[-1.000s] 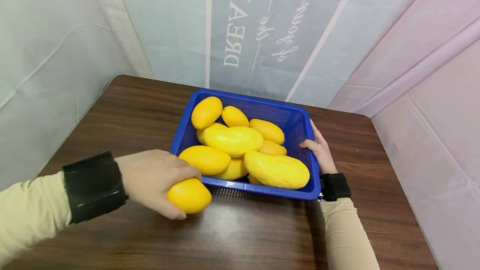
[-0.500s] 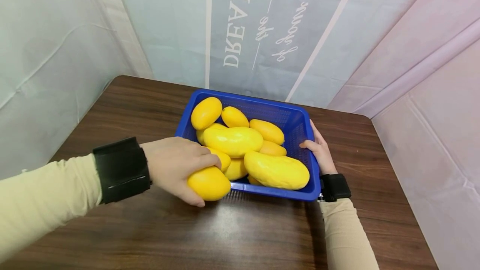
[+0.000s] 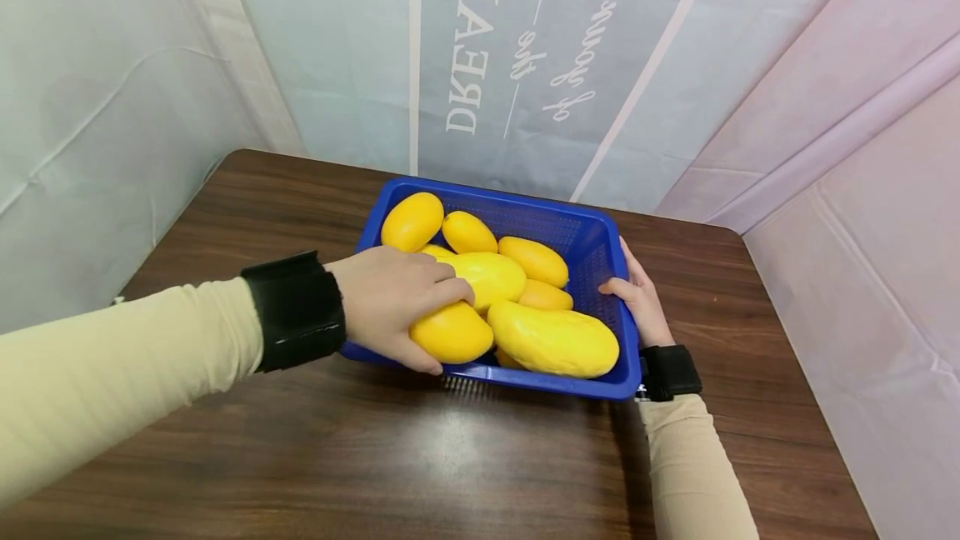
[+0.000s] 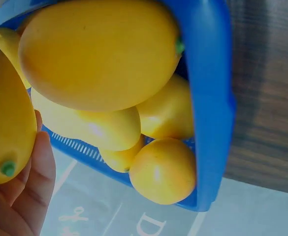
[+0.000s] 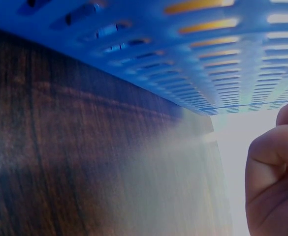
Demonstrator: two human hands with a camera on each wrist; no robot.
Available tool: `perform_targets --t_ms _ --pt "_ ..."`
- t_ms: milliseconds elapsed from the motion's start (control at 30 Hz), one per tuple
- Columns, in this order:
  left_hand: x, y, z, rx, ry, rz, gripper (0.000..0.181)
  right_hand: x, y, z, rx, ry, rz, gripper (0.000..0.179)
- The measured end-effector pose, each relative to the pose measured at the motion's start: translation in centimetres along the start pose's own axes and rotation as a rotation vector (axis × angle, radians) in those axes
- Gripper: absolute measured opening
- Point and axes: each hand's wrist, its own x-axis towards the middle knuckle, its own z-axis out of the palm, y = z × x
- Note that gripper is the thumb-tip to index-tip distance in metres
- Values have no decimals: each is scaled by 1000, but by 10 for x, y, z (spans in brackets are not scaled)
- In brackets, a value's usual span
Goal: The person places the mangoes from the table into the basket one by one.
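Observation:
My left hand (image 3: 393, 294) grips a smooth yellow mango (image 3: 453, 333) over the near-left part of a blue plastic basket (image 3: 517, 375). In the left wrist view, the held mango (image 4: 3, 113) shows a green stem end, and the fingers (image 4: 43, 167) curl behind it. Other yellow fruit lies in the basket, including a long, lumpy one (image 3: 555, 342) at the near right and another (image 3: 491, 277) partly under my left hand. My right hand (image 3: 643, 302) grips the basket's right side, its thumb over the rim. In the right wrist view, the slotted basket wall (image 5: 222, 64) rises beside the curled fingers (image 5: 272, 167).
The basket stands toward the back of a dark wood table (image 3: 450, 473). Behind it hangs a pale cloth (image 3: 352, 65) with white lettering, and more light cloth (image 3: 885, 215) encloses the right side.
My left hand has moved right and away from me, carrying the mango from outside the near rim to over the basket's fruit. The right hand and basket stay in place.

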Motion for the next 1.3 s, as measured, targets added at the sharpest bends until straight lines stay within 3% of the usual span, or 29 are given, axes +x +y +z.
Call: perform_targets --t_ms 233,467,700,933,1133,1300 --pt "23 -2 -2 58 -44 12 68 -2 0 0 -1 -4 -3 81" --pt "42 -4 -2 114 -21 47 66 -2 0 -1 16 -13 -5 81" --pt "66 -5 -1 127 -38 50 70 -3 0 -2 12 -3 0 81" --pt "91 -3 -6 151 -94 -5 75 -1 0 -2 -5 -5 -13 80" --pt "110 -4 -2 115 -74 -60 80 -1 2 -2 -9 -12 -21 81" --pt "122 -8 2 89 -71 -75 74 -1 3 -1 7 -28 -32 80"
